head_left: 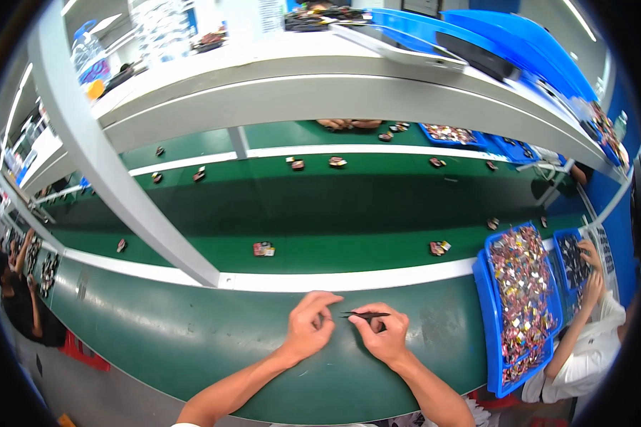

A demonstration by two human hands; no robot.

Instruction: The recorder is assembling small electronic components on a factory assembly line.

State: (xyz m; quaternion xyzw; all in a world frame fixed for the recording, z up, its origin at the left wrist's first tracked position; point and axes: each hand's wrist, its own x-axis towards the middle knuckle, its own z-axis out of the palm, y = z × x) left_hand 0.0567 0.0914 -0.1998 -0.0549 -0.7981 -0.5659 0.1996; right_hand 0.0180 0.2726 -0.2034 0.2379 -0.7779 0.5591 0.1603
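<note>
Black tweezers lie in my right hand, gripped between thumb and fingers, with their thin tips pointing left toward my other hand. My left hand is just left of those tips, its fingers curved and its thumb apart from the index finger. Nothing shows in the left hand. Both hands are above the green worktop, near its far white edge.
To the right, a blue tray is heaped with small multicoloured parts. Beyond the white rail, a green conveyor belt carries small spaced-out parts. A shelf spans overhead on a white post. People work at both sides.
</note>
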